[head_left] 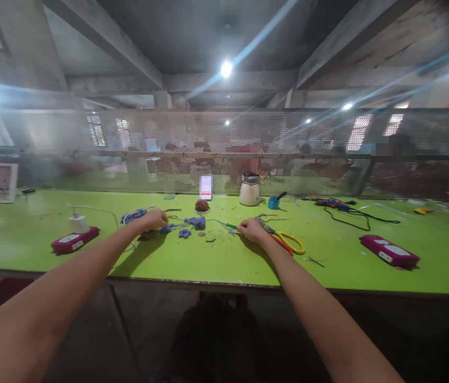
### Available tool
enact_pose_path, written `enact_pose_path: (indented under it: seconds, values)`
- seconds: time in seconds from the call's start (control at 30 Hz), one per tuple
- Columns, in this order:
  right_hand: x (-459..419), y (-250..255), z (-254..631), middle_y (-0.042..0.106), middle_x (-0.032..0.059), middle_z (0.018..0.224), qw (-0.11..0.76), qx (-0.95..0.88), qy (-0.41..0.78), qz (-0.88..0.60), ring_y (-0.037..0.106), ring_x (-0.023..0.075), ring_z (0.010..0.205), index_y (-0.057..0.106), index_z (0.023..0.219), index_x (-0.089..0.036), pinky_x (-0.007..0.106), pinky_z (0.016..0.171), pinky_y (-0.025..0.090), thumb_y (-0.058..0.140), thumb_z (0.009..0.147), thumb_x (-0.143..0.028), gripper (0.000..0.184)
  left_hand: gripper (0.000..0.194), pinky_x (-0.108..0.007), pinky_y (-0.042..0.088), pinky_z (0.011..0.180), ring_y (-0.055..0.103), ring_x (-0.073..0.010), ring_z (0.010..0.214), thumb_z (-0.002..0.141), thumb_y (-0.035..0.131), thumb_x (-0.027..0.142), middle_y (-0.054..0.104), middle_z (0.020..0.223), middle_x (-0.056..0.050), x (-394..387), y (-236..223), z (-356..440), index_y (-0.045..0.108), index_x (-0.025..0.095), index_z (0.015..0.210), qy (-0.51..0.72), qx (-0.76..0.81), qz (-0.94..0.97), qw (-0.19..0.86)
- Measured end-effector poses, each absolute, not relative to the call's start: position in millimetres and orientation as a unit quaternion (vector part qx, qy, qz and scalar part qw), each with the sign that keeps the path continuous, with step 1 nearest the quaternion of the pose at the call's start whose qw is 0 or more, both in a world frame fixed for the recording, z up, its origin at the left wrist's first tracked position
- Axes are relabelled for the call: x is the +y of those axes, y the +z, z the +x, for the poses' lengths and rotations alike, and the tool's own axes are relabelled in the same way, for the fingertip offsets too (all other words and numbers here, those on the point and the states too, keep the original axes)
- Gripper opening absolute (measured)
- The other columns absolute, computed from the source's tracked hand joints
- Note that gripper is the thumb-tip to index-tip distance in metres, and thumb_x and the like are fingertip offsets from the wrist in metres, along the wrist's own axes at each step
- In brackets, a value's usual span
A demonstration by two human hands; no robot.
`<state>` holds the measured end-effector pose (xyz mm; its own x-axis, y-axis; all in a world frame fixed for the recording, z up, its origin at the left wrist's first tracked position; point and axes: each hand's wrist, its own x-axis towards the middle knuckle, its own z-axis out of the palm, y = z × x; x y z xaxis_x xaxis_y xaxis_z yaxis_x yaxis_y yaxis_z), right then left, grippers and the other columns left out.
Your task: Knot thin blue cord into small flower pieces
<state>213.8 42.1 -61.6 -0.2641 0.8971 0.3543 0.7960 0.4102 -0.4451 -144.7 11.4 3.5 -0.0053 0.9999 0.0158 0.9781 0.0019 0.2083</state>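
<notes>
Both my arms reach far out over a bright green table (216, 255). My left hand (154, 218) is curled, fingers closed on part of a string of small blue flower pieces (192, 223) that lies across the table. My right hand (251, 230) is closed in a pinch on a thin green wire (230, 226) at the other end of the flowers. Yellow-handled scissors (288, 240) lie just right of that hand, beside an orange-handled tool.
Two magenta power strips (75, 240) (389, 251) sit left and right; a white charger is plugged into the left one. A phone (205, 186), a red-brown ball (202, 205), a cream jar (250, 190), a blue cup (274, 202) and black cables (347, 215) stand by the mesh screen.
</notes>
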Motion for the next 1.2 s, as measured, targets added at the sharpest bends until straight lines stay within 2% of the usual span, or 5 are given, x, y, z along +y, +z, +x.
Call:
enact_pose_path:
  seconds: [0.33, 0.67, 0.87, 1.03, 1.2]
  values:
    - [50, -66, 215, 0.063, 0.0050, 0.059, 0.350, -0.763, 0.057, -0.540, 0.049, 0.0114, 0.056, 0.066, 0.060, -0.012, 0.021, 0.058, 0.034, 0.049, 0.078, -0.023, 0.027, 0.049, -0.023, 0.044, 0.072, 0.063, -0.0192, 0.083, 0.064, 0.062, 0.031, 0.069, 0.100, -0.006, 46, -22, -67, 0.063, 0.020, 0.112, 0.157, 0.628, 0.760, 0.056]
    - [49, -68, 212, 0.063, 0.0035, 0.059, 0.352, -0.767, 0.068, -0.531, 0.048, 0.0097, 0.056, 0.068, 0.062, -0.011, 0.020, 0.057, 0.032, 0.051, 0.077, -0.020, 0.024, 0.032, -0.035, 0.045, 0.080, 0.059, -0.0262, 0.087, 0.054, 0.065, 0.013, 0.065, 0.086, -0.009, 55, -43, -33, 0.064, 0.018, 0.086, 0.301, 0.602, 0.736, 0.077]
    - [46, -65, 211, 0.065, 0.0040, 0.062, 0.352, -0.762, 0.082, -0.537, 0.051, 0.0094, 0.056, 0.069, 0.068, -0.011, 0.019, 0.059, 0.035, 0.052, 0.079, -0.023, 0.024, 0.025, -0.031, 0.051, 0.066, 0.061, -0.0169, 0.074, 0.072, 0.054, 0.021, 0.064, 0.087, -0.009, 52, 14, -29, 0.054, 0.014, 0.096, 0.470, 0.538, 0.674, 0.190]
    - [44, -63, 211, 0.064, 0.0042, 0.060, 0.346, -0.764, 0.083, -0.538, 0.050, 0.0099, 0.056, 0.068, 0.067, -0.011, 0.020, 0.059, 0.035, 0.052, 0.080, -0.023, 0.024, 0.010, -0.029, 0.053, 0.062, 0.061, -0.0186, 0.076, 0.068, 0.058, 0.009, 0.062, 0.078, -0.010, 51, 80, -33, 0.056, 0.013, 0.078, 0.642, 0.350, 0.476, 0.490]
    - [47, -64, 212, 0.063, 0.0044, 0.060, 0.340, -0.765, 0.079, -0.541, 0.050, 0.0101, 0.056, 0.068, 0.065, -0.010, 0.020, 0.058, 0.034, 0.051, 0.080, -0.022, 0.026, 0.005, -0.028, 0.052, 0.065, 0.058, -0.0148, 0.077, 0.076, 0.051, 0.010, 0.059, 0.076, -0.007, 50, 133, -24, 0.052, 0.014, 0.079, 0.668, 0.320, 0.480, 0.471]
